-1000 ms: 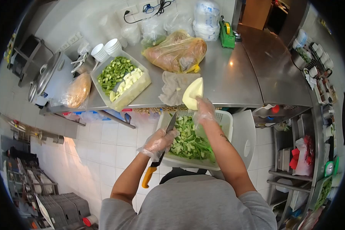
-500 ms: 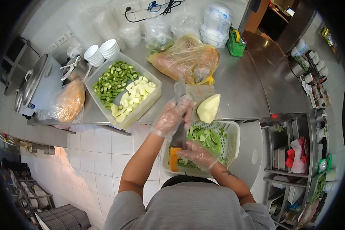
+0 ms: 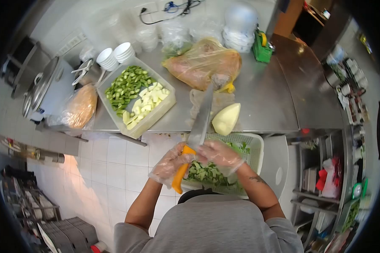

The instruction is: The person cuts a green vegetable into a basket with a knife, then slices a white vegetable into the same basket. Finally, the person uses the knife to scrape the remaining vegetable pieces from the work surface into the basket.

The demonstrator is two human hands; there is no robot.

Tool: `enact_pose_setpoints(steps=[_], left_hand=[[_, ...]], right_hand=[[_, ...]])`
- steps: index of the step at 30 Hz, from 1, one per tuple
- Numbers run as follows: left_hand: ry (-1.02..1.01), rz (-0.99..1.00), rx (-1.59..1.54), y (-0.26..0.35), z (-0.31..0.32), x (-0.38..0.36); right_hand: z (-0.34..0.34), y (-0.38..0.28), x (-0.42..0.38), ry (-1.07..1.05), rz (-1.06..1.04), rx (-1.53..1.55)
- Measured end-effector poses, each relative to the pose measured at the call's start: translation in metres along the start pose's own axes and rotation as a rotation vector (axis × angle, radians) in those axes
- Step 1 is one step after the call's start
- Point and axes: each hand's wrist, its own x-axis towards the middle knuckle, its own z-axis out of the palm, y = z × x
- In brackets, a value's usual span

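Observation:
A large knife (image 3: 203, 119) with an orange handle points away from me, over the counter edge and a white basket (image 3: 257, 158) of chopped leafy greens (image 3: 209, 173). My left hand (image 3: 169, 163), in a clear plastic glove, is closed at the handle. My right hand (image 3: 221, 156), gloved too, has its fingers closed about the heel of the blade, just above the handle. Beyond the blade, on the counter, a pale peeled vegetable chunk (image 3: 226, 119) sits beside a crumpled translucent sheet (image 3: 196, 100). The fingers' exact hold is partly blurred.
On the steel counter (image 3: 266, 105) stand a tub (image 3: 166, 110) of cut green and pale vegetables, a yellowish bag (image 3: 204, 61) of large contents, stacked white bowls (image 3: 123, 52) and a green tape dispenser (image 3: 262, 47). A lidded pot (image 3: 44, 90) is at left, shelves (image 3: 321, 168) at right.
My left hand has moved down from the blade to the handle. My right hand has shifted up to the blade's heel. The handle has swung left and the tip right.

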Motion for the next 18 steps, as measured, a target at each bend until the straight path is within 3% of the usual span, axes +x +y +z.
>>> enact_pose_setpoints(steps=[1,2,4,5,8,12,14,18], left_hand=[[0.031,0.004,-0.004,0.001,-0.001,-0.004],[0.058,0.005,-0.006,0.002,-0.003,-0.008],[0.099,0.174,-0.068,-0.011,0.003,-0.011],[0.107,0.249,-0.097,-0.018,0.006,-0.010],[0.197,0.299,-0.155,-0.030,0.004,0.001],[0.236,0.148,0.001,-0.033,0.000,0.009],[0.301,0.056,0.124,-0.026,0.013,0.012],[0.329,0.149,0.450,-0.058,0.009,0.039]], right_hand=[[-0.011,-0.006,0.000,-0.092,-0.062,0.029],[-0.017,-0.013,-0.001,0.176,-0.215,-0.163],[-0.041,-0.026,-0.002,0.605,-0.126,-0.408],[-0.060,-0.032,0.005,0.759,0.118,-0.467],[-0.082,-0.009,0.013,0.857,0.357,-0.544],[-0.040,-0.020,0.024,1.072,0.213,-0.521],[-0.039,-0.018,0.022,1.041,0.201,-0.316],[-0.048,-0.012,0.028,0.962,0.170,-0.027]])
